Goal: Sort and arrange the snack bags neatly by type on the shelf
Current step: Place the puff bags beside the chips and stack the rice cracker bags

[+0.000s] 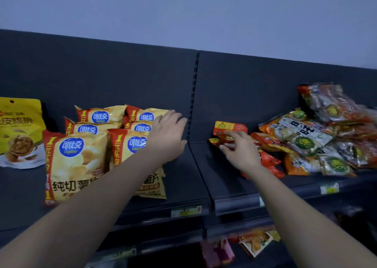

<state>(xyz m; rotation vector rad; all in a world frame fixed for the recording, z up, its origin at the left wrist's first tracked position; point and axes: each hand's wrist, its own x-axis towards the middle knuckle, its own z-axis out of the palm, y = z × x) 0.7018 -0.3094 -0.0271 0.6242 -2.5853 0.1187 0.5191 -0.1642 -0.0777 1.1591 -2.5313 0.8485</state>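
dark shelf (183, 176); right hand (242, 151) pinches a half-hidden red-yellow packet (215, 141).

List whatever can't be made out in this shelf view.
Head view:
Walnut bag: cut off by the left edge.
Front chip bag: print hidden by the left forearm.
Red packet: partly covered by the right hand; grip unclear.
Price labels: too blurred to read.
Lower-shelf packets: dark, blurred.

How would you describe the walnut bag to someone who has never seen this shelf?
Look at the shelf section left of the slotted upright. Past the potato chip bags, at the far left edge, stands the walnut bag. It alone is plain yellow, with walnuts pictured and no blue logo.
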